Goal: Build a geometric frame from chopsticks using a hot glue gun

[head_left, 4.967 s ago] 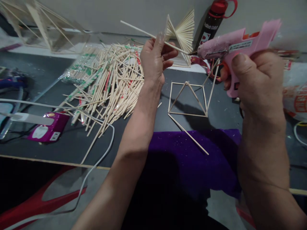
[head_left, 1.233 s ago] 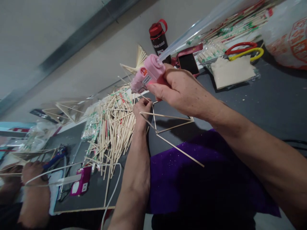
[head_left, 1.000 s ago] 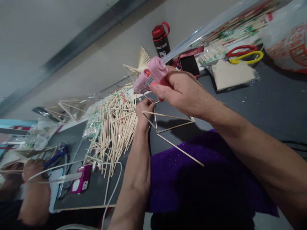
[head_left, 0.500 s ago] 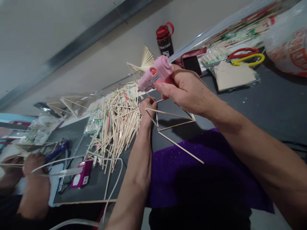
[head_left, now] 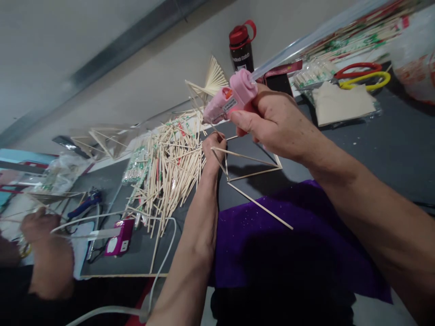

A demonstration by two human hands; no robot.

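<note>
My right hand (head_left: 268, 113) is wrapped round a pink glue gun (head_left: 231, 97), with a long clear glue stick (head_left: 288, 56) rising from its back. The gun's nozzle points down to the left, just above my left hand (head_left: 214, 147). The fingers of that hand are closed on a corner of a frame of thin wooden sticks (head_left: 254, 174) standing on the dark table. A loose wooden stick (head_left: 260, 206) lies in front of the frame, partly over a purple cloth (head_left: 244, 253).
A pile of wooden sticks (head_left: 170, 167) lies left of the frame. Behind stand a fan-shaped stick model (head_left: 214, 77) and a dark bottle (head_left: 242, 54). Scissors (head_left: 367, 83) rest at the right. At the left are a co-worker's hand (head_left: 41, 226), pliers (head_left: 84, 203) and a purple charger (head_left: 118, 237).
The view has shifted slightly, so the table things sit a little farther right. My hands keep their holds on the glue gun and frame. The co-worker's hand has moved a little.
</note>
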